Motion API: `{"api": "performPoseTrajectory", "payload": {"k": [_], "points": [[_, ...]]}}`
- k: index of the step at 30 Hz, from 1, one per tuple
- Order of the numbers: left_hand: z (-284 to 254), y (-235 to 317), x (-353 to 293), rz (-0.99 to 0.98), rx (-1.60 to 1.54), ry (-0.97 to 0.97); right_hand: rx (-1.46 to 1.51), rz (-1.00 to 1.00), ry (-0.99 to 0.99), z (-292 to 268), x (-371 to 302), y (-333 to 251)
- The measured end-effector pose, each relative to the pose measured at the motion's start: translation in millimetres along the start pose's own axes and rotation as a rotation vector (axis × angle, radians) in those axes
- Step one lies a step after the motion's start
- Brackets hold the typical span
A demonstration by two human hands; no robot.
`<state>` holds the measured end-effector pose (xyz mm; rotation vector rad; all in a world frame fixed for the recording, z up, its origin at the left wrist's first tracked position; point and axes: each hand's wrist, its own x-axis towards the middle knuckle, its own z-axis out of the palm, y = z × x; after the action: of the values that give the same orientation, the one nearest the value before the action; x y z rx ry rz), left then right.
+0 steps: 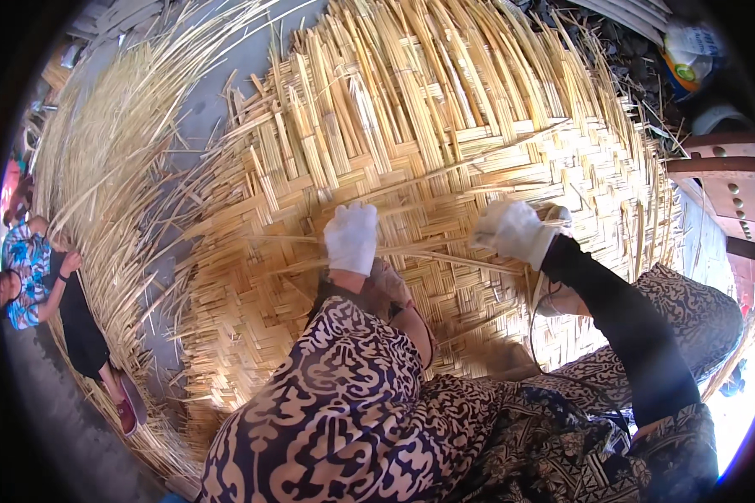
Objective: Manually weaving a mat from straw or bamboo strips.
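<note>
A large woven reed mat (310, 277) spreads under me, its flat split strips crossing in a zigzag pattern. My left hand (350, 239), in a white glove, is closed around thin reed strips (432, 251) that run across the mat between my hands. Also gloved in white, my right hand (513, 230) grips the strips farther right, with its fingertips partly hidden. Some strips are smeared by motion. Long unwoven reed ends (411, 75) stick out along the mat's far side. My bare foot (386, 289) rests on the weave just behind my left hand.
A thick heap of loose reeds (101, 159) lies along the left. Beyond it sits another person (33, 268) in a blue patterned shirt. At the right are a reddish metal piece with holes (730, 176) and a plastic package (692, 54).
</note>
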<state>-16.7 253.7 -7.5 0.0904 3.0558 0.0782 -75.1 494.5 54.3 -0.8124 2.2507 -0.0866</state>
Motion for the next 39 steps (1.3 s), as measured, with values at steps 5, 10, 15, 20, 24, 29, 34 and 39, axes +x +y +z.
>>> {"api": "performPoseTrajectory", "payload": {"k": [5, 10, 15, 20, 24, 29, 34, 39], "points": [[-55, 9, 8, 0.021, -0.301, 0.193, 0.487, -0.154, 0.279, 20, 17, -18], [-81, 2, 11, -0.158, -0.854, 0.057, 1.878, 0.066, 0.318, -6, 34, -63], [-83, 3, 8, -0.212, -1.158, -0.169, 1.776, -0.102, 0.504, -12, 45, -79], [-70, 13, -3, 0.031, -0.52, 0.398, 1.816, 0.06, 0.522, -17, 44, -90], [-64, 20, 0, -0.153, -0.741, 0.27, 1.891, 0.04, 0.527, -18, 45, -84], [-80, 12, 8, -0.474, -1.758, -0.495, 1.764, -0.05, 0.46, -22, 38, -73], [-70, 15, 4, -0.286, -1.232, -0.136, 1.689, -0.008, 0.541, -23, 44, -79], [-74, 30, 5, -0.523, -1.443, -0.152, 1.714, -0.106, 0.733, -23, 49, -71]]}}
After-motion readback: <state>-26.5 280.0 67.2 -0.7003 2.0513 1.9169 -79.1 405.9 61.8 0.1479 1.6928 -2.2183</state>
